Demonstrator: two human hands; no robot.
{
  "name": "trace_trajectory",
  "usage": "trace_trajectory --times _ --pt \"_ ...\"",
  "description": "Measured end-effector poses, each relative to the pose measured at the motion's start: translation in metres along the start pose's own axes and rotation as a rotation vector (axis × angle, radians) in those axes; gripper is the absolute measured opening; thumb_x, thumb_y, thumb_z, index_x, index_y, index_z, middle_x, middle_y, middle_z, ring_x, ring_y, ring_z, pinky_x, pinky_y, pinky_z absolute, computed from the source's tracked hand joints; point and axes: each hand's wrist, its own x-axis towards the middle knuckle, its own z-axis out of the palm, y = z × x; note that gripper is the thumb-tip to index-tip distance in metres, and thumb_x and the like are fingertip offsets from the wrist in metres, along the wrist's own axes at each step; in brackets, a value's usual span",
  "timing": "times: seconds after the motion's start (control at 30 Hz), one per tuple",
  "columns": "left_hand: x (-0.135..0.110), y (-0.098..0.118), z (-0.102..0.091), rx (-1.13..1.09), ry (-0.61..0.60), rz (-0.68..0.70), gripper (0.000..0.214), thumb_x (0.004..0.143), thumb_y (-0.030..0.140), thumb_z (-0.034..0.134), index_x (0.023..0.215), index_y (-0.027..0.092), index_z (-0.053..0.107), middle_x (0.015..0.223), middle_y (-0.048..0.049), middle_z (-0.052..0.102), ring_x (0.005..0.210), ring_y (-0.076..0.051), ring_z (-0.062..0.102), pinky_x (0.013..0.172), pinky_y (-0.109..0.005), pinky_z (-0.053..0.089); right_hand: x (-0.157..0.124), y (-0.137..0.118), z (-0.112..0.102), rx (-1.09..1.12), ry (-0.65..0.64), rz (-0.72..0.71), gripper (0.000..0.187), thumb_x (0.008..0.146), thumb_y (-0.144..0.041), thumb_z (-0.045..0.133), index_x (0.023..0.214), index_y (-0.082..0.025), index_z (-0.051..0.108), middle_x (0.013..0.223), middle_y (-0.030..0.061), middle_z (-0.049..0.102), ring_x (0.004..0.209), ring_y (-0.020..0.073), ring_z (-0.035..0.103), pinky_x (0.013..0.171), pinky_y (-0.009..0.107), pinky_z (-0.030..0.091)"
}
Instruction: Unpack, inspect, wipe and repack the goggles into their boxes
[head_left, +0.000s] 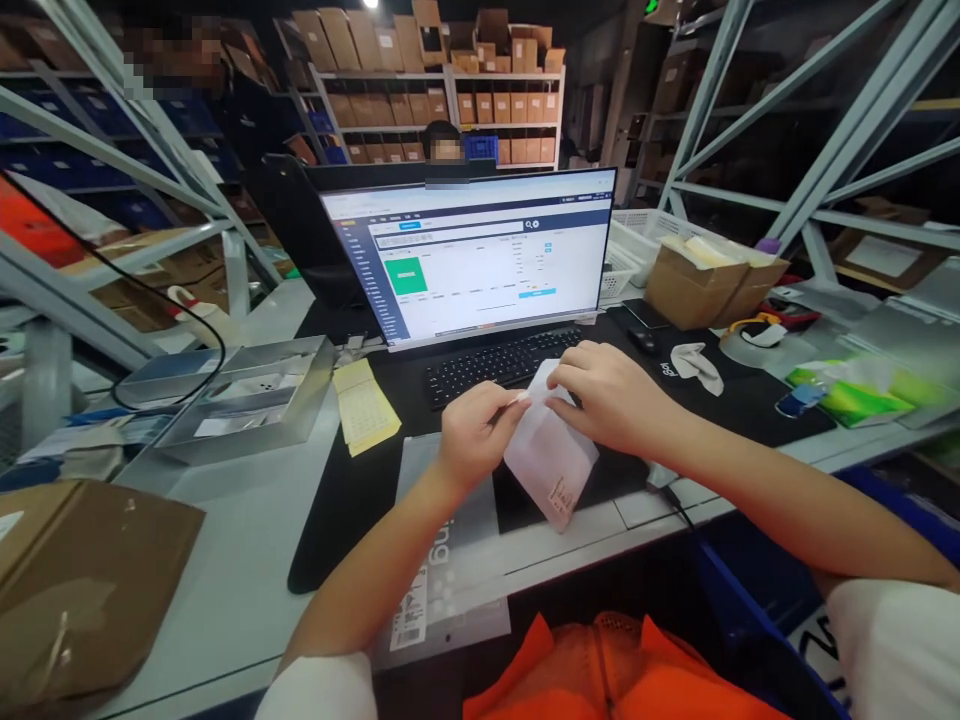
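A small white translucent pouch [553, 465] with reddish-brown print near its lower corner hangs tilted between my hands, above the desk mat. My left hand [480, 428] pinches its upper left edge between thumb and fingers. On the upper right side, my right hand [604, 390] grips the same pouch with bent fingers. Whatever is inside the pouch cannot be made out. Just behind my hands lies a black keyboard [501, 368]. A clear plastic bag [450, 530] with large lettering and a barcode label lies under my left forearm, reaching over the desk edge.
A monitor [480, 270] stands behind the keyboard. Yellow label sheets [365, 405] and a grey tray [251, 400] lie to the left, with a cardboard box [90, 590] nearer. At right are a mouse [642, 340], an open carton [694, 285] and a green packet [862, 390]. Two people are beyond the desk.
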Motion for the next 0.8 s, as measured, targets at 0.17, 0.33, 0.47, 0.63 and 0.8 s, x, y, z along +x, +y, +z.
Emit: trace_trajectory --times 0.17,0.33,0.47,0.63,0.8 --pt "0.001 -0.011 -0.002 -0.056 0.092 -0.042 0.008 0.091 0.018 0.07 0.084 0.017 0.07 0.08 -0.0021 0.069 0.072 -0.012 0.062 0.068 -0.023 0.05 0.019 0.004 -0.009 0.016 -0.18 0.003 0.028 0.095 -0.027 0.061 0.071 -0.016 0.069 0.083 0.0078 0.063 0.078 0.019 0.05 0.07 0.034 0.033" --pt "-0.006 -0.03 0.01 -0.232 -0.114 -0.396 0.024 0.09 0.036 0.07 0.105 0.017 0.069 0.1 -0.0072 0.07 0.09 -0.018 0.066 0.077 -0.029 0.054 0.043 0.02 -0.028 -0.032 -0.17 0.158 0.033 0.091 -0.023 0.058 0.059 -0.017 0.061 0.069 0.0057 0.061 0.065 0.0155 0.047 0.061 0.033 0.031" --pt "-0.027 -0.051 0.035 -0.506 -0.482 -0.706 0.058 0.08 0.045 0.079 0.128 0.016 0.062 0.12 -0.0134 0.071 0.103 -0.027 0.069 0.082 -0.036 0.057 0.049 0.047 -0.049 0.119 -0.311 0.225 0.038 0.092 -0.033 0.059 0.056 -0.019 0.06 0.051 0.0009 0.053 0.048 0.0108 0.039 0.052 0.031 0.03" --pt "-0.049 -0.064 0.055 -0.471 -0.707 -0.765 0.041 0.081 0.045 0.074 0.102 0.01 0.073 0.097 -0.009 0.075 0.087 -0.026 0.069 0.074 -0.034 0.053 0.033 0.075 -0.063 0.531 -0.53 0.203 0.034 0.091 -0.049 0.063 0.072 -0.023 0.075 0.063 0.0013 0.067 0.054 0.0154 0.058 0.058 0.033 0.048" --pt "-0.037 -0.052 0.042 -0.37 -0.706 -0.653 0.02 0.082 0.035 0.071 0.085 0.014 0.073 0.085 -0.0021 0.071 0.081 -0.022 0.063 0.072 -0.03 0.044 0.009 0.074 -0.066 0.656 -0.61 0.279 0.025 0.085 -0.043 0.065 0.092 -0.024 0.08 0.068 0.0011 0.071 0.064 0.0209 0.066 0.061 0.034 0.055"
